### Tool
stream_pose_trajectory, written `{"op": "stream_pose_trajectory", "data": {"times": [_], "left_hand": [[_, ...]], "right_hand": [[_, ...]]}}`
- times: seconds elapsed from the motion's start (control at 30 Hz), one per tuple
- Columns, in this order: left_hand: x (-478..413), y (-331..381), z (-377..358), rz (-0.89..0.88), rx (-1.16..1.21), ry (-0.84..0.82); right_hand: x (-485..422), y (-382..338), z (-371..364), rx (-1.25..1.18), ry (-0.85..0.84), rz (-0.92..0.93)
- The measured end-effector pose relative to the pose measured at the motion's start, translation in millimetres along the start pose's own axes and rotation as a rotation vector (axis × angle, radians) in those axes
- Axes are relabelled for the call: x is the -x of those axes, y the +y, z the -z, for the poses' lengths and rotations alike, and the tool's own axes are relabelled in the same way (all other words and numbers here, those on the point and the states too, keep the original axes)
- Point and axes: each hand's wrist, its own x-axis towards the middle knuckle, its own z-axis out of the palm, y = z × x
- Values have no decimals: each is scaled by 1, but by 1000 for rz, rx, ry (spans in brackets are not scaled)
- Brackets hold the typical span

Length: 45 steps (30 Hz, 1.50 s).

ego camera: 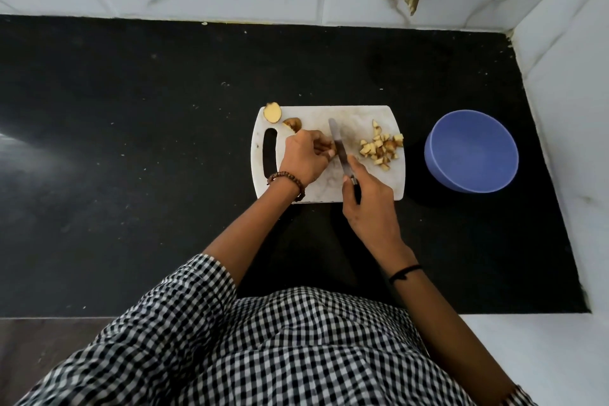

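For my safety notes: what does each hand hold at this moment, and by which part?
The right hand grips the knife by its handle. The left hand holds a small piece beside the blade; its fingers hide where.

A cutting board (pixel 356 115) lies on the countertop (pixel 131 142), with a bowl (pixel 471 155) just to its right. On the board, a knife (pixel 339 148) stands between the left hand (pixel 304 158) and a pile of chopped pieces (pixel 382 148). Two offcuts (pixel 273 113) sit at its far left corner.
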Motion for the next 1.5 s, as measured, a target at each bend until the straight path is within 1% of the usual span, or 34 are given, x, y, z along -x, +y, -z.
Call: {"op": "stream_pose_trajectory", "data": {"times": [0.2, 0.43, 0.67, 0.83, 0.97, 1.1, 1.23, 1.37, 1.5], "left_hand": [[-1, 1, 0, 7, -3, 2], [-1, 2, 0, 16, 9, -2], [-3, 2, -1, 28, 18, -8], [-2, 1, -2, 14, -5, -1], [-2, -1, -3, 28, 13, 10], [-1, 0, -3, 33, 24, 26], [-2, -1, -3, 29, 18, 36], [-2, -1, -4, 29, 28, 31], [-1, -1, -2, 22, 38, 26]], "right_hand": [[1, 0, -4, 12, 21, 9], [0, -1, -12, 181, 14, 36], [-10, -2, -15, 180, 30, 33], [-28, -6, -20, 217, -11, 26], [-25, -6, -18, 213, -25, 19], [-11, -4, -15, 221, -45, 19], [9, -1, -6, 233, -94, -26], [20, -3, 3, 219, -108, -61], [32, -8, 14, 274, -137, -71]]}}
